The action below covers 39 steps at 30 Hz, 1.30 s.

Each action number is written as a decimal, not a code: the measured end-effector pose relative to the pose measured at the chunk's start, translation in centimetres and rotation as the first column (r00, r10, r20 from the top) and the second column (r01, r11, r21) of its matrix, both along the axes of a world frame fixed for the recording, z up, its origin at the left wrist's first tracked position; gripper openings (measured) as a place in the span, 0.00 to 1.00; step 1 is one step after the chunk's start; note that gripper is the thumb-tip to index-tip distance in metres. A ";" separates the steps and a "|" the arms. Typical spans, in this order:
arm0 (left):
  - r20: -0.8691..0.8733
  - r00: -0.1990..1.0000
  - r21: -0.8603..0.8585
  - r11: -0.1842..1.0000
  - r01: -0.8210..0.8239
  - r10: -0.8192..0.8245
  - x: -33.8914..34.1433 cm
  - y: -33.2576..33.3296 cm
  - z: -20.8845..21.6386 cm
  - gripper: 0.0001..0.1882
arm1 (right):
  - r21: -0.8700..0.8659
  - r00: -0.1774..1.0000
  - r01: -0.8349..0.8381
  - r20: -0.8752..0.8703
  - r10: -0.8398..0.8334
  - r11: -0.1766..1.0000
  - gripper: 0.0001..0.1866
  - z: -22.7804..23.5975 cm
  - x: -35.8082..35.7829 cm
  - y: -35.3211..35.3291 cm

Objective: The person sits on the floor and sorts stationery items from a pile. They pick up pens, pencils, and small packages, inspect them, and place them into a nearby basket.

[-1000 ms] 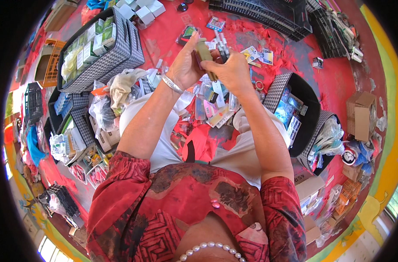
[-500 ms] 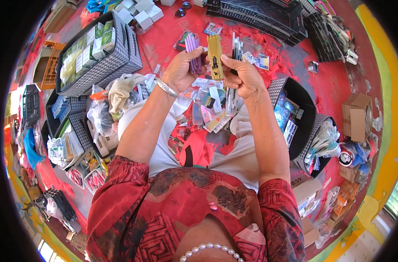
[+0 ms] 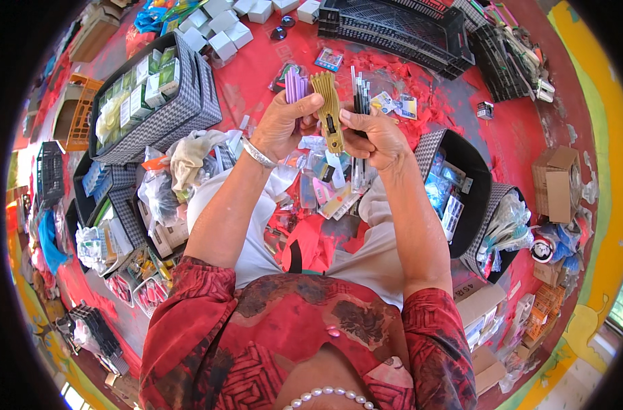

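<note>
My left hand (image 3: 283,126) is closed round a bundle of slim purple sticks (image 3: 296,85) that poke up above the fingers. Between my two hands stands a gold, ridged piece with a black slider (image 3: 326,102), like a box cutter or a stack of them; fingers of both hands touch its sides. Closed too, my right hand (image 3: 381,140) grips a bunch of thin black and silver rods (image 3: 361,92), which show above and below the fingers. The exact kind of the sticks and rods cannot be made out. Small packaged goods (image 3: 332,188) lie below, between my knees.
Checked fabric bins stand on both sides, a left one (image 3: 154,126) with green-white boxes and a right one (image 3: 462,184) with blue packets. Black crates (image 3: 393,34) and white boxes (image 3: 222,34) sit at the far side. Red sheeting (image 3: 257,68) covers the floor.
Both hands have come slightly lower and nearer to me, with the purple sticks, the gold piece and the rods still held. The view has shifted a little.
</note>
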<state>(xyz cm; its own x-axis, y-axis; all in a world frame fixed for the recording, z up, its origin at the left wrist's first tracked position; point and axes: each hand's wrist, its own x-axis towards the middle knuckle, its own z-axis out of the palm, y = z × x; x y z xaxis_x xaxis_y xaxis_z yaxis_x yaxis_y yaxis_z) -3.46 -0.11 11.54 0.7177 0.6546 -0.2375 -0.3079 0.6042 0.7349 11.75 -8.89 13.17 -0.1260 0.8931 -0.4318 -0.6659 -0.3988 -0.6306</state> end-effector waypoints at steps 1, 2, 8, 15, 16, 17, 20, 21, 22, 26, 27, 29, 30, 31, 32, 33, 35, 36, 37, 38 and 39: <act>-0.037 0.999 0.052 0.998 -0.029 0.031 0.0 0.0 0.1 0.15 | 0.006 1.000 -0.012 0.021 0.012 1.000 0.06 0.1 -0.1 0.0; 0.000 0.999 0.034 0.999 -0.036 0.036 -0.1 0.1 0.2 0.11 | 0.006 0.999 -0.019 0.045 0.018 1.000 0.06 0.2 -0.1 0.0; -0.089 0.986 0.145 0.981 -0.129 0.143 0.0 0.4 0.5 0.08 | 0.034 0.927 0.039 0.373 -0.049 0.999 0.12 0.5 -0.9 0.1; -0.130 0.979 0.047 0.987 -0.152 0.157 0.2 0.1 -0.3 0.05 | -0.132 0.888 0.082 0.459 -0.012 0.988 0.13 0.3 -0.5 -0.2; -0.116 0.982 -0.078 0.984 -0.159 0.149 0.2 0.3 -0.5 0.05 | -0.081 0.957 0.076 0.287 -0.049 0.994 0.13 0.3 -0.1 -0.4; -0.099 0.984 -0.198 0.966 -0.167 0.150 0.2 0.6 -0.7 0.05 | -0.023 0.990 0.075 0.125 -0.072 0.997 0.13 0.3 0.3 -0.5; -0.099 0.985 -0.198 0.967 -0.159 0.142 0.1 0.9 -1.2 0.06 | -0.096 0.988 0.062 0.148 -0.048 0.993 0.12 0.2 0.8 -0.8; -0.099 0.985 -0.197 0.968 -0.156 0.138 0.1 0.9 -1.3 0.06 | -0.124 0.991 0.039 0.131 -0.022 0.992 0.11 0.1 0.8 -0.8; -0.095 0.983 -0.177 0.969 -0.173 0.158 0.2 0.9 -1.4 0.06 | -0.152 0.994 0.018 0.113 0.000 0.988 0.11 0.0 0.7 -0.9; -0.046 0.988 -0.144 0.978 -0.150 0.145 0.1 0.7 -1.4 0.05 | -0.239 0.998 -0.007 0.061 0.022 0.971 0.10 -1.1 -0.2 -0.8; -0.059 0.984 -0.214 0.960 -0.180 0.171 0.1 0.9 -1.4 0.04 | -0.201 1.000 -0.008 -0.003 0.007 0.979 0.10 -1.5 -0.3 -0.7; 0.028 0.993 -0.256 0.961 -0.104 0.115 -0.1 1.4 -1.4 0.04 | -0.118 0.999 0.040 -0.003 -0.041 0.992 0.09 -2.3 -0.3 -0.4; 0.045 0.991 -0.284 0.953 -0.105 0.123 -0.1 1.5 -1.6 0.06 | -0.088 0.992 0.120 0.056 -0.116 0.989 0.09 -2.6 -0.3 -0.4; 0.133 0.988 -0.253 0.967 -0.039 0.075 0.1 1.8 -1.7 0.08 | -0.032 0.975 0.183 0.131 -0.177 0.983 0.08 -2.8 -0.4 -0.4; 0.187 0.982 -0.178 0.982 0.067 -0.033 0.0 2.1 -1.7 0.17 | -0.042 0.936 0.252 0.265 -0.232 0.967 0.10 -2.9 -0.6 -0.5; 0.198 0.979 -0.174 0.981 0.081 -0.046 0.0 2.2 -1.9 0.24 | 0.017 0.878 0.312 0.377 -0.295 0.950 0.11 -2.9 -0.9 -0.4; 0.127 0.992 -0.172 0.984 0.047 -0.025 -0.1 2.3 -2.2 0.22 | 0.076 0.710 0.330 0.637 -0.300 0.941 0.11 -2.7 -1.6 -0.2; 0.045 0.999 -0.147 0.989 -0.008 0.015 0.0 2.4 -2.3 0.21 | 0.119 0.590 0.329 0.749 -0.302 0.937 0.12 -2.6 -1.9 -0.1; 0.015 0.999 -0.152 0.988 -0.027 0.030 0.1 2.5 -2.4 0.21 | 0.133 0.569 0.320 0.765 -0.303 0.938 0.11 -2.6 -2.3 0.0; -0.021 0.998 -0.176 0.982 -0.064 0.061 0.2 2.6 -2.5 0.21 | 0.142 0.535 0.317 0.790 -0.301 0.938 0.11 -2.6 -2.5 0.1; 0.016 0.999 -0.170 0.985 -0.032 0.035 0.2 2.6 -2.5 0.21 | 0.104 0.502 0.307 0.827 -0.253 0.946 0.11 -2.5 -2.7 0.1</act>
<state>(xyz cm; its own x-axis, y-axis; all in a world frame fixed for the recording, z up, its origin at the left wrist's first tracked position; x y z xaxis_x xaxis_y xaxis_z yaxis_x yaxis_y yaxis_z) -3.23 2.47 9.02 0.7013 0.6297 -0.3340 -0.3429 0.7089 0.6164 9.06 -8.83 10.63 0.5599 0.7899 -0.2502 0.0532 -0.3357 -0.9405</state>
